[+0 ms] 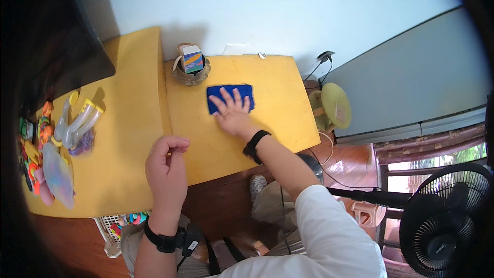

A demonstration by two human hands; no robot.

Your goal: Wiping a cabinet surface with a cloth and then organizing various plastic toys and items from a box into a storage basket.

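Observation:
A folded dark blue cloth [213, 93] lies flat on the yellow table [270, 75]. My right hand [234, 117] rests on it, palm down, with the fingers spread over its lower part. Around the right wrist is a black strap. To the left, my left hand [166, 164] is held above the table near the step in its top. Its fingers are curled in towards the thumb, and nothing shows between them. Another black strap with a small cabled box circles the left wrist.
Behind the cloth stands a round pot [191, 79] holding a colourful box [193, 63]. Several toys, with clear tubes [83, 117] among them, lie on the left. A green stool [335, 100] and a black fan [444, 220] stand at right. A white basket [109, 235] sits below.

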